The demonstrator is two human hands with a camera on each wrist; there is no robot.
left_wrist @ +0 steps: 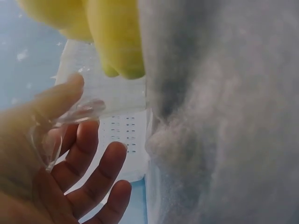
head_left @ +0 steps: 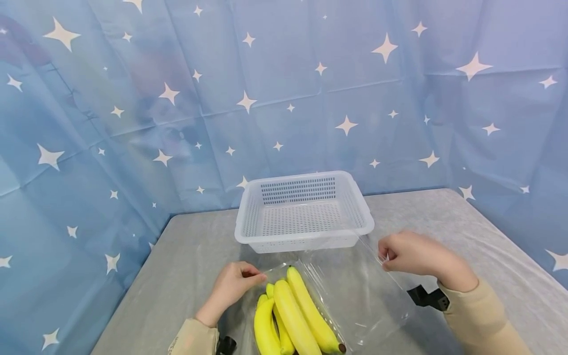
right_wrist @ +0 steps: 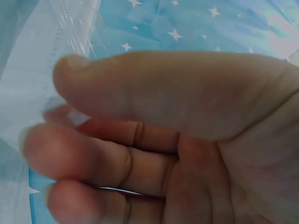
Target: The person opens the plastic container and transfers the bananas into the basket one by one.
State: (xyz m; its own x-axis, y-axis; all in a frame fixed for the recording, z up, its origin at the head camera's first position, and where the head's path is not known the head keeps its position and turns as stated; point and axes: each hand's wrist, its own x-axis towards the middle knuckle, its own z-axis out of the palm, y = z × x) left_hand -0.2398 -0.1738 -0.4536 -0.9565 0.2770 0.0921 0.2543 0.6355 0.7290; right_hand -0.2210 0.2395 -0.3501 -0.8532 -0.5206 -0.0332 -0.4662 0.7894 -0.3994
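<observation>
L hand point(head_left: 232, 287) pinches clear plastic point(head_left: 361, 296) by bananas point(head_left: 292, 310), bottom centre; R hand point(head_left: 414, 255) pinches its edge, lower right — prob. opening step; next likely needs steady L grip.

Bananas point(head_left: 293, 315) yellow; basket point(head_left: 306, 237) white; tablecloth point(head_left: 186, 266) grey; backdrop point(head_left: 284, 123) blue, white stars point(head_left: 385, 48).

A white basket point(head_left: 303, 238) stands upright on the far part of the grey table point(head_left: 177, 268), near the middle, with rows of small slots in its far wall and a perforated floor. Behind the far edge and along the left and right sides hangs a blue curtain point(head_left: 284, 54), creased by folds and scattered with pale four-pointed stars point(head_left: 385, 48), some large and some tiny.
</observation>
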